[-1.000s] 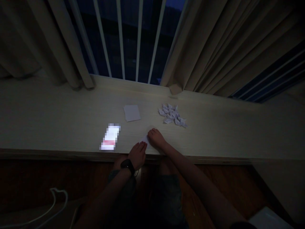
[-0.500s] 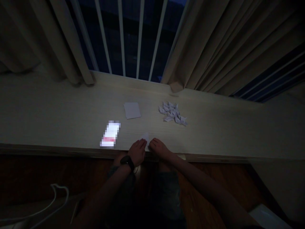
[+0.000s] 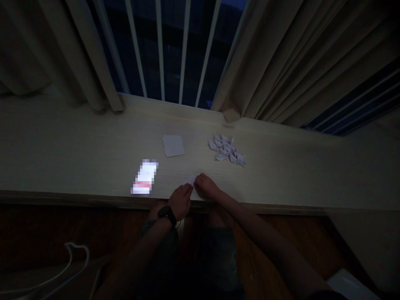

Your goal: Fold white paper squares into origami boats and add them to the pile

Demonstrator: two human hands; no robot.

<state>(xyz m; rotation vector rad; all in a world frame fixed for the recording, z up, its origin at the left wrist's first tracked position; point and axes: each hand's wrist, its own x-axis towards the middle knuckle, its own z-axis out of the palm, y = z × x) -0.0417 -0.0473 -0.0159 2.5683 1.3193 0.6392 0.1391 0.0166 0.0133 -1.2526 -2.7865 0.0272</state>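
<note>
A small piece of folded white paper (image 3: 191,179) lies near the front edge of the ledge, partly covered by my hands. My left hand (image 3: 181,201), with a dark band on its wrist, rests its outstretched fingers on the paper's near left part. At the right edge of the paper, my right hand (image 3: 206,186) is closed with curled fingers on it; the fingertips are hard to see in the dim light. Beyond my hands sit a stack of square white paper sheets (image 3: 173,146) and a cluster of several folded paper pieces (image 3: 225,148).
A lit phone with a blurred screen (image 3: 145,176) lies left of my hands on the pale ledge (image 3: 78,154). Curtains (image 3: 268,62) and a barred window (image 3: 171,50) stand behind. A white cable (image 3: 87,254) curves at the lower left.
My right hand has moved slightly up along the paper's right edge, away from me. The left hand stays almost in place on the paper.
</note>
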